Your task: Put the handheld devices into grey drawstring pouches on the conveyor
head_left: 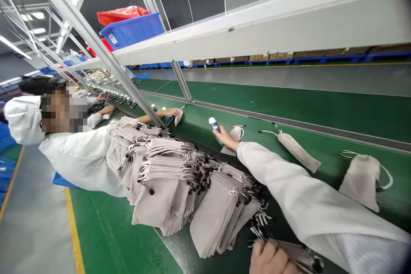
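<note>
My right hand (227,138) reaches out over the green belt (257,113), its fingers closed around a dark bottle with a white cap (214,126). Just beneath that hand lies a beige drawstring pouch (236,133). At the bottom edge, my left hand (271,259) has its fingers curled on a bundle of pouches (297,252), partly cut off by the frame. Large stacks of flat beige pouches (165,199) with black cord ends lie between the hands and a co-worker. Farther right on the belt are a filled-looking long pouch (298,150) and a wider pouch (361,180).
A co-worker in white (85,160) stands at the left, one hand (173,112) at a small pouch on the belt. A metal post (105,55) and a white overhead shelf (257,30) frame the line. On the shelf sits a blue bin (135,31).
</note>
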Tool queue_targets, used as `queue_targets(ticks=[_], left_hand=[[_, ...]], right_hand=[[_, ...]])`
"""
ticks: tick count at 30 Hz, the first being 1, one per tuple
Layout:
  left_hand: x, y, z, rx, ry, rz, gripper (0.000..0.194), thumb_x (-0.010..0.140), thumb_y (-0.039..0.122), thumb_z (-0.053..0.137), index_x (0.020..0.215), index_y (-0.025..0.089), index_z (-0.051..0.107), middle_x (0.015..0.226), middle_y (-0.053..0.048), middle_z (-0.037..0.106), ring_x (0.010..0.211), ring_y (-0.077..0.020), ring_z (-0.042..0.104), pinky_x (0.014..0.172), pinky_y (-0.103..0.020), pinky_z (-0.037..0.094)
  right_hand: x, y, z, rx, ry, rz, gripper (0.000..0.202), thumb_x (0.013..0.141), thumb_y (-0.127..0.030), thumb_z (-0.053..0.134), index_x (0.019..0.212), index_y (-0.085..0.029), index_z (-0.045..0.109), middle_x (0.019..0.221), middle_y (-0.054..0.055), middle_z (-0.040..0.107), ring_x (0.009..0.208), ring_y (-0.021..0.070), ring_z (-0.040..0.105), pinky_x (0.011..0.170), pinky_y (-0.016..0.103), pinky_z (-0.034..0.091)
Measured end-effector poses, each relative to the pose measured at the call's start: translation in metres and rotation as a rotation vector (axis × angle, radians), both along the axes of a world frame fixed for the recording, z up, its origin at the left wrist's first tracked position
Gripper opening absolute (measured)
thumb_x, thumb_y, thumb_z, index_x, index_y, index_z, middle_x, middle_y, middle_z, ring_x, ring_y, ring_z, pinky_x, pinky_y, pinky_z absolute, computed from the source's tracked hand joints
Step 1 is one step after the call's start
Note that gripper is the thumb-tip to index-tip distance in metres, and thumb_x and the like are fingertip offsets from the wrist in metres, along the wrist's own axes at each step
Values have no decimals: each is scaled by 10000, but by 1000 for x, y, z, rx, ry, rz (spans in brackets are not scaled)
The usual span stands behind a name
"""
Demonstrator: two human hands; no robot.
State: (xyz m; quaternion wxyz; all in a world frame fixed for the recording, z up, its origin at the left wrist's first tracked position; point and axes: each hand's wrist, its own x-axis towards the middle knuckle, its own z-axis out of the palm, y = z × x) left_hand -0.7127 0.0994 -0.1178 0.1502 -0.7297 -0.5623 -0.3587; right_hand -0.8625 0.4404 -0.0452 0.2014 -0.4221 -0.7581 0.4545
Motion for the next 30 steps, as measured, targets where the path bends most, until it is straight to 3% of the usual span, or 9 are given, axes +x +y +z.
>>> queue_targets(ticks=[4,7,10,12,16,21,24,27,30], left_hand=[[-15,5,44,19,141,-213,302,978,225,585,687,176,520,650,27,513,770,-135,541,792,-321,377],[-23,4,80,-220,201,-347,225,962,213,578,741,195,547,695,30,548,803,-149,525,859,-342,368],[-26,4,109,-531,-95,-329,177,907,115,550,762,202,600,731,-1,605,847,-168,548,854,-343,362],[-24,5,123,-608,-215,-321,199,935,122,505,795,201,622,755,-8,625,810,-163,554,833,-340,365],[-17,4,141,-670,-357,-359,151,932,158,524,818,205,610,809,-2,642,806,-159,589,808,-303,412],[-7,5,161,-681,-604,-379,128,905,171,563,784,205,587,837,-16,596,789,-162,576,737,-270,452],[4,13,175,-686,-723,-419,116,880,206,625,766,201,608,864,-27,598,804,-167,569,750,-281,459],[17,20,184,-648,-828,-352,117,867,250,659,774,186,626,940,-46,595,837,-162,567,737,-271,459],[24,22,185,-675,-1043,-263,195,821,307,727,760,166,606,941,-40,575,797,-129,546,668,-227,444]], right_hand=[[101,-49,28,-37,169,2,445,953,-470,448,1304,-200,411,1099,96,639,920,217,651,707,295,532],[187,-103,37,-151,300,-3,661,867,-488,580,1395,-205,301,1003,59,596,723,174,601,532,262,479],[256,-159,45,-255,403,-27,742,810,-442,677,1383,-221,261,933,12,540,653,135,546,493,240,448],[285,-191,52,-274,393,-67,708,817,-411,690,1346,-232,255,886,-18,523,624,120,535,498,239,455],[316,-229,66,-259,401,-191,601,833,-338,683,1261,-244,272,921,-11,553,709,134,602,614,277,524],[343,-249,72,-193,510,-254,567,862,-352,682,1251,-255,281,1005,17,579,861,164,636,771,324,545],[354,-257,75,-164,404,-103,436,917,-428,639,1213,-234,383,977,21,595,838,167,621,753,312,516],[362,-264,83,-113,274,73,333,1012,-481,464,1186,-205,532,1012,56,610,908,181,601,793,314,480],[376,-269,97,-219,266,59,371,1006,-435,472,1300,-210,506,805,-10,553,713,133,522,666,256,413]])
